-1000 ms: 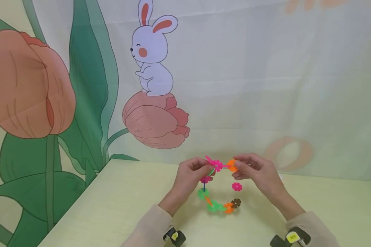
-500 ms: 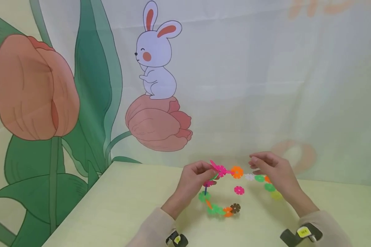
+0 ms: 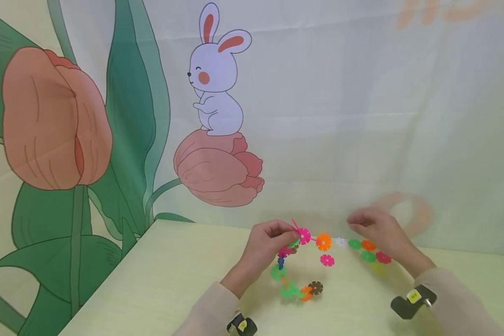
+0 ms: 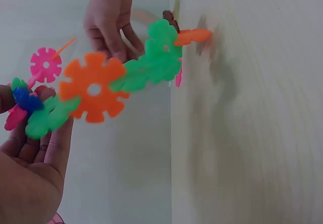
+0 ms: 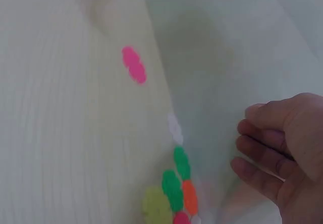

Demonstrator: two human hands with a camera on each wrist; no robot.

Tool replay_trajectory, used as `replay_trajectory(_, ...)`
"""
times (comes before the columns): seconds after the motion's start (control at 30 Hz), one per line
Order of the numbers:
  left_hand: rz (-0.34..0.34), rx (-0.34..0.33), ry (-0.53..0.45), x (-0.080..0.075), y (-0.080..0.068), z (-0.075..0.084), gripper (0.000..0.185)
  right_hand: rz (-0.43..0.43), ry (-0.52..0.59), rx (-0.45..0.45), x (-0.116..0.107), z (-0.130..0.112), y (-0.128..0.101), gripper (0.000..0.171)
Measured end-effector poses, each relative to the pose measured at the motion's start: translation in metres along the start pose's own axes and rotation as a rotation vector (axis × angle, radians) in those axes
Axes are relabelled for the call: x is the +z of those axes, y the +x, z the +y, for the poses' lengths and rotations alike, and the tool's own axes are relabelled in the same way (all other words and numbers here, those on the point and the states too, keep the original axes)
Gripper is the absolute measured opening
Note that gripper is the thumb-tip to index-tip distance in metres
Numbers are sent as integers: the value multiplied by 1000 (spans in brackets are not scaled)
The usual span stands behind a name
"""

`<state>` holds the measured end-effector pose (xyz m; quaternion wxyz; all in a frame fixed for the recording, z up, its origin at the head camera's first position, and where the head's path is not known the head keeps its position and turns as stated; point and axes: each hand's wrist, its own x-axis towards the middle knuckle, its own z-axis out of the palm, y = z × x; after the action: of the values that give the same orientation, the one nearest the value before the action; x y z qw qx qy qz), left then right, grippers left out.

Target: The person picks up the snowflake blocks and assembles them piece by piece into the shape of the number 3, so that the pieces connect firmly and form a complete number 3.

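Note:
In the head view, my left hand point(image 3: 262, 249) pinches a chain of interlocking snowflake discs near its upper end. A pink disc point(image 3: 306, 239) and an orange disc point(image 3: 326, 245) stick out rightward from the fingers. Below the hand the chain curves down through blue, green point(image 3: 288, 292) and orange pieces to a brown disc point(image 3: 316, 288). The left wrist view shows green pieces point(image 4: 161, 65) and an orange disc point(image 4: 78, 95) close up. My right hand point(image 5: 287, 148) holds nothing, its fingers loosely bent, raised beyond the table's far edge in the right wrist view.
A loose pink disc point(image 3: 327, 260) lies on the table point(image 3: 151, 280) between the hands. Several more discs lie under the right hand at the back: white point(image 3: 341, 242), green point(image 3: 354, 244), orange point(image 3: 368, 245), pink point(image 3: 383, 257) and yellow point(image 3: 378, 268). A printed cloth point(image 3: 302, 116) hangs behind.
My right hand has let go of the orange disc at the chain's end and moved away to the right. The left hand keeps its pinch on the chain, whose lower part has swung slightly.

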<state>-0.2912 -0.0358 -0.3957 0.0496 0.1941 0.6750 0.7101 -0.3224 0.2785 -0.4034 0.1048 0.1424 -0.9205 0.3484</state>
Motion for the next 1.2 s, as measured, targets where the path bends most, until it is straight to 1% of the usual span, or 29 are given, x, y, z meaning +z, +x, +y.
replay_trajectory(0.13, -27, 0, 8, 0, 0, 1, 14, -81, -81, -79, 3, 13, 3, 19)
replay_trajectory(0.23, -48, 4, 26, 0, -1, 1, 13, -108, -115, -128, 8, 19, 3, 15)
replay_trajectory(0.37, -64, 0, 52, 1, -1, 1, 12, -135, -73, -152, 16, 19, 2, 14)
replay_trajectory(0.43, -69, -7, 53, 1, -1, 1, 11, -169, -29, -159, 21, 16, 1, 16)
replay_trajectory(0.57, -81, -15, 62, 2, -1, 2, 10, -244, 18, -179, 31, 9, -1, 22)
replay_trajectory(0.7, -95, -22, 92, 2, -2, 3, 10, -299, 11, -206, 42, 4, -2, 20)
replay_trajectory(0.83, -100, -23, 111, 2, -2, 2, 10, -317, 4, -198, 49, 0, -1, 15)
replay_trajectory(0.97, -105, -19, 112, 2, -1, 2, 9, -324, 46, -149, 51, -6, -3, 20)
replay_trajectory(1.1, -115, -13, 119, 2, -3, 1, 8, -331, 132, -90, 50, -16, -5, 18)
replay_trajectory(1.2, -125, -6, 145, 2, -4, 2, 9, -294, 214, -51, 45, -30, -7, 10)
